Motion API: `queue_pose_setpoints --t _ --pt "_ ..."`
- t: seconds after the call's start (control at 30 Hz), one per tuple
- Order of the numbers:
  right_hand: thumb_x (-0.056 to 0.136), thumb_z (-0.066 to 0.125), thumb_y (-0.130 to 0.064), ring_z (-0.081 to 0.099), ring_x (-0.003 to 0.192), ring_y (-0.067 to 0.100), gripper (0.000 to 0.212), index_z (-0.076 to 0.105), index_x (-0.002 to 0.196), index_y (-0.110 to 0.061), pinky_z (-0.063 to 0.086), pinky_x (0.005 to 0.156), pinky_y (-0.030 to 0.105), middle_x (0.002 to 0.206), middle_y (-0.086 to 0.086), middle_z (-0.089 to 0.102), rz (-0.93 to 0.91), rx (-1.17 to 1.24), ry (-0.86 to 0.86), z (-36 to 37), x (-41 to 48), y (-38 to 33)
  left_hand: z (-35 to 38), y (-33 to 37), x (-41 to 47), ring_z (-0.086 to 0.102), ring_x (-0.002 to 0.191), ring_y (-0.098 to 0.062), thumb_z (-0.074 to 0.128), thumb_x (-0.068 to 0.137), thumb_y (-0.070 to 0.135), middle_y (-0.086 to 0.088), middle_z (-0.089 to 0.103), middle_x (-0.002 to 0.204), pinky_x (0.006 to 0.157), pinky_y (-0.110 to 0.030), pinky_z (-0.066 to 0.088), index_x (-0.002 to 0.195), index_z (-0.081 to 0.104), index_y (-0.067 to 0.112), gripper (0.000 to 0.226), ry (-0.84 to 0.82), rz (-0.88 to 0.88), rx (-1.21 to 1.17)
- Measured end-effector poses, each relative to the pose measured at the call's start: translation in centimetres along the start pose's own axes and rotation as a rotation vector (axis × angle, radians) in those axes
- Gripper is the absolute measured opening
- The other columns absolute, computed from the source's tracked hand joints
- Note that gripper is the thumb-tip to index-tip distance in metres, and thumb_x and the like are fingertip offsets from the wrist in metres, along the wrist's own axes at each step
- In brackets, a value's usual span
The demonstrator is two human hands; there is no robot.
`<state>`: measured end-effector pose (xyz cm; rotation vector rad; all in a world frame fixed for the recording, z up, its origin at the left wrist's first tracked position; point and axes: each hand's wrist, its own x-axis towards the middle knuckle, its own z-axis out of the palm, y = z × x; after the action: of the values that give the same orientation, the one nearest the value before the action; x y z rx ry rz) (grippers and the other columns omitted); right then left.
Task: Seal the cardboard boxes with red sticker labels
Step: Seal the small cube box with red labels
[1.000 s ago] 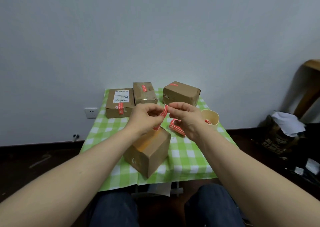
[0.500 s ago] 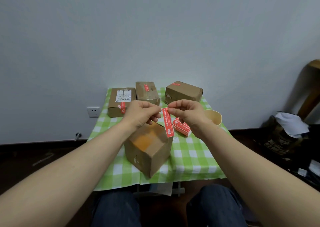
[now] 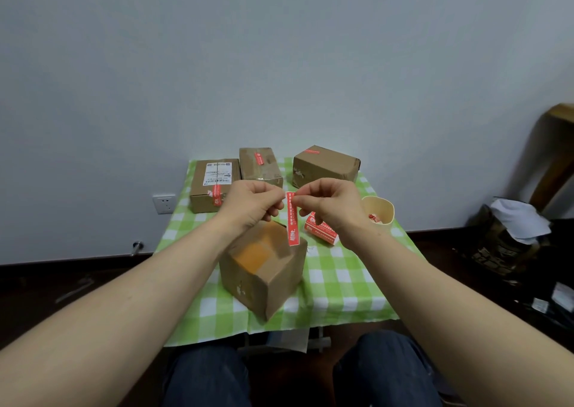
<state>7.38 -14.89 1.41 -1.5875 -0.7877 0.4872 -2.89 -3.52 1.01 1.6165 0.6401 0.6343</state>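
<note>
A red sticker label (image 3: 292, 220) hangs upright over the near cardboard box (image 3: 264, 277), which has an orange patch on top. My right hand (image 3: 330, 207) pinches the label's top end. Fingers curled, my left hand (image 3: 250, 206) has its fingertips at the label's upper left edge. A stack of red labels (image 3: 323, 234) lies on the cloth just behind my right hand. Three more boxes stand at the back, left (image 3: 212, 186), middle (image 3: 260, 167) and right (image 3: 326, 165), each with a red label on it.
The boxes sit on a small table with a green checked cloth (image 3: 341, 279). A beige cup (image 3: 378, 215) holding red scraps stands at the right. Dark bags and clutter (image 3: 509, 239) lie on the floor to the right. My knees are under the front edge.
The label was bunched between both hands. It now hangs straight down, and both hands have risen slightly above the near box.
</note>
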Motion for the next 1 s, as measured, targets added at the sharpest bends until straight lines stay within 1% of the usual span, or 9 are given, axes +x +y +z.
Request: queue_pose_setpoints --t 0.13,0.2,0.3,0.5,0.63,0.73,0.83,0.93,1.0 --pt "0.077 0.072 -0.002 0.068 0.059 0.014 0.007 0.068 0.071 -0.005 0.052 0.052 0.023 0.063 0.006 0.068 0.048 0.046 -0.055 -0.1 -0.1 0.1 0.5 0.0 -0.1 0.05 0.047 -0.007 0.064 0.083 0.003 0.0 0.061 0.054 0.048 -0.019 0.042 0.067 0.066 0.003 0.016 0.001 0.022 0.012" --pt "0.079 0.071 -0.004 0.069 0.062 0.014 0.006 0.068 0.075 0.0 0.055 0.056 0.023 0.069 0.013 0.067 0.075 0.078 -0.068 -0.2 -0.1 0.1 0.8 0.1 -0.1 0.049 0.045 -0.004 0.064 0.084 0.003 0.003 0.06 0.051 0.047 -0.016 0.042 0.065 0.065 0.004 0.019 -0.005 0.036 0.038" --pt "0.079 0.071 -0.008 0.068 0.068 0.02 0.013 0.069 0.078 0.005 0.056 0.058 0.022 0.076 0.022 0.067 0.099 0.099 -0.059 -0.4 0.0 0.1 1.2 0.2 -0.1 0.05 0.043 -0.001 0.062 0.085 0.002 0.006 0.06 0.048 0.046 -0.013 0.042 0.062 0.064 0.005 0.023 -0.021 0.048 0.057" --pt "0.08 0.067 -0.002 0.065 0.056 0.013 0.013 0.068 0.067 -0.001 0.056 0.059 0.021 0.065 0.016 0.067 0.078 0.092 -0.048 -0.6 0.3 0.3 1.7 0.2 0.1 0.051 0.044 -0.004 0.065 0.084 0.002 0.005 0.061 0.048 0.051 -0.016 0.046 0.064 0.066 0.004 0.02 -0.043 0.048 0.056" --pt "0.081 0.065 0.001 0.066 0.053 0.012 0.01 0.066 0.072 0.005 0.055 0.055 0.02 0.058 0.011 0.067 0.1 0.193 -0.048 -1.0 0.4 0.6 1.9 0.3 0.2 0.052 0.046 -0.005 0.06 0.085 0.001 0.002 0.062 0.051 0.05 -0.015 0.046 0.065 0.065 0.003 0.021 -0.041 0.023 0.053" --pt "0.084 0.063 0.0 0.067 0.056 0.014 0.009 0.064 0.076 0.004 0.055 0.054 0.02 0.063 0.014 0.068 0.156 0.285 -0.026 -1.6 0.5 0.8 2.2 0.3 0.4 0.053 0.052 -0.011 0.053 0.088 0.002 -0.008 0.061 0.061 0.046 -0.014 0.045 0.066 0.062 0.002 0.023 -0.016 -0.057 -0.039" --pt "0.084 0.061 0.0 0.066 0.054 0.014 0.01 0.062 0.074 0.003 0.051 0.05 0.02 0.069 0.014 0.066 0.223 0.372 0.02 -2.3 0.6 1.0 2.5 0.5 0.9 0.056 0.055 -0.013 0.049 0.089 0.003 -0.012 0.062 0.069 0.044 -0.016 0.046 0.077 0.06 -0.003 0.018 0.03 -0.167 -0.191" --pt "0.084 0.062 0.0 0.064 0.05 0.012 0.011 0.061 0.073 0.002 0.049 0.046 0.019 0.064 0.011 0.066 0.295 0.456 0.089 -3.2 0.7 1.4 3.0 0.7 1.6 0.058 0.047 -0.012 0.045 0.092 0.005 -0.017 0.06 0.074 0.039 -0.015 0.044 0.075 0.05 0.0 0.019 0.063 -0.292 -0.375" --pt "0.083 0.063 -0.001 0.064 0.048 0.011 0.01 0.061 0.073 0.002 0.049 0.045 0.018 0.056 0.007 0.067 0.339 0.499 0.154 -4.1 0.9 1.9 3.5 0.7 2.3 0.058 0.038 -0.011 0.042 0.093 0.005 -0.02 0.057 0.086 0.036 -0.014 0.043 0.074 0.044 0.004 0.019 0.074 -0.358 -0.518"
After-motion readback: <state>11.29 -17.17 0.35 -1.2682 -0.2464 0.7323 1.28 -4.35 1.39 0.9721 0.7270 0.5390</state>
